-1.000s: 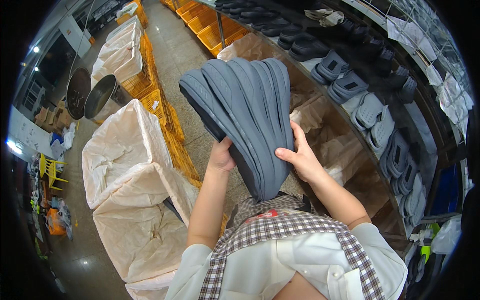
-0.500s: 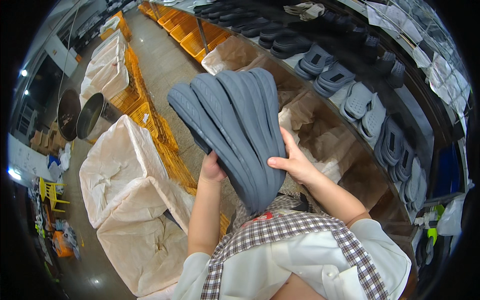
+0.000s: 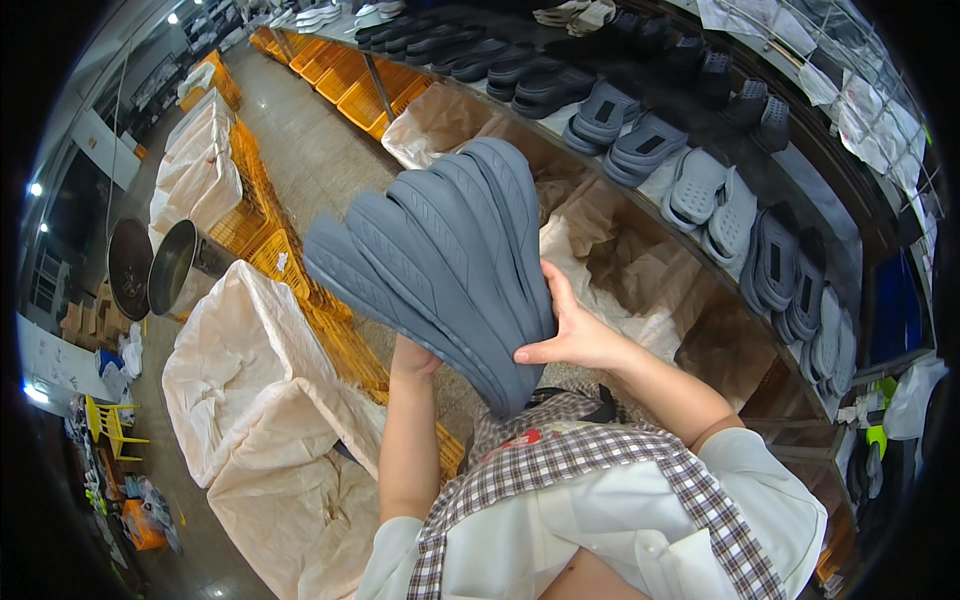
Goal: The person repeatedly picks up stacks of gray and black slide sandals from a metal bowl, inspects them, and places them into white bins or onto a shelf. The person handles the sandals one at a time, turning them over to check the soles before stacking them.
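A stack of several dark grey shoe soles (image 3: 445,265) is held up in front of my chest, fanned out at the top and gathered at the lower end. My right hand (image 3: 580,330) grips the right side, thumb across the outermost sole and fingers behind. On the lower left, my left hand (image 3: 413,358) holds the stack from beneath; most of its fingers are hidden behind the soles. The leftmost sole is slightly blurred.
At the right, a long bench carries grey clogs (image 3: 700,185), black clogs (image 3: 550,90) and grey soles (image 3: 775,260). Lined bins (image 3: 285,470) stand at my left, beside yellow crates (image 3: 270,255). More lined bins (image 3: 640,290) sit below the bench.
The soles have spread wider into a fan, their upper ends swinging left. Both hands keep hold, and the left hand has slipped further behind the stack. The whole view has shifted slightly.
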`<state>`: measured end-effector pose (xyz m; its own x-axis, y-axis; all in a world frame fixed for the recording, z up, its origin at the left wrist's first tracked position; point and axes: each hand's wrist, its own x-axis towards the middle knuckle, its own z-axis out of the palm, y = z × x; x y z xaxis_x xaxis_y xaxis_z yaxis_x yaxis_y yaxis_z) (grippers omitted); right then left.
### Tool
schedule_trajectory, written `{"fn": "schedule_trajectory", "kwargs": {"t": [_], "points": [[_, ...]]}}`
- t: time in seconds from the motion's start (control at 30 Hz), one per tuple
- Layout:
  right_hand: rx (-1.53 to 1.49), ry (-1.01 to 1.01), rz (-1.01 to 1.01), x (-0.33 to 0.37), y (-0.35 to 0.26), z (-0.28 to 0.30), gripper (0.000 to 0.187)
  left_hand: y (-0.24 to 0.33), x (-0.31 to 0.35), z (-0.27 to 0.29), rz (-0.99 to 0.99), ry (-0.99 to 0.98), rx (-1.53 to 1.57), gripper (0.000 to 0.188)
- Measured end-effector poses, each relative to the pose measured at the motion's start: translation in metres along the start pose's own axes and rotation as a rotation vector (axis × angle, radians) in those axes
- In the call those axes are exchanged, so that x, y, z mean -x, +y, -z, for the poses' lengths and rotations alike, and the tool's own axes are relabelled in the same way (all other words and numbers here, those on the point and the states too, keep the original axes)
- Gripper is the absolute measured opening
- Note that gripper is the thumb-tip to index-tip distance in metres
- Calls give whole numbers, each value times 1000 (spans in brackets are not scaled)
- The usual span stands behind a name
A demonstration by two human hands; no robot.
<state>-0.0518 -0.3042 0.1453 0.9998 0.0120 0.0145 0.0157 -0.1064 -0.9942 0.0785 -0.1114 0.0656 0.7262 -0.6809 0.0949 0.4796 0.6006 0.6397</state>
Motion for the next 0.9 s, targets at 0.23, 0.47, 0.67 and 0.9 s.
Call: {"fn": "schedule_trajectory", "kwargs": {"t": [0.23, 0.47, 0.67, 0.9], "points": [[205, -16, 57, -1, 12, 9, 120, -2, 2, 10, -37, 14, -47, 55], [394, 35, 274, -17, 38, 17, 108, 4, 12, 7, -81, 46, -37, 55], [373, 14, 551, -45, 51, 47, 41, -28, 48, 8, 74, 167, 32, 54], [-570, -73, -67, -24, 47, 33, 49, -32, 46, 36, 251, 149, 58, 54]]}}
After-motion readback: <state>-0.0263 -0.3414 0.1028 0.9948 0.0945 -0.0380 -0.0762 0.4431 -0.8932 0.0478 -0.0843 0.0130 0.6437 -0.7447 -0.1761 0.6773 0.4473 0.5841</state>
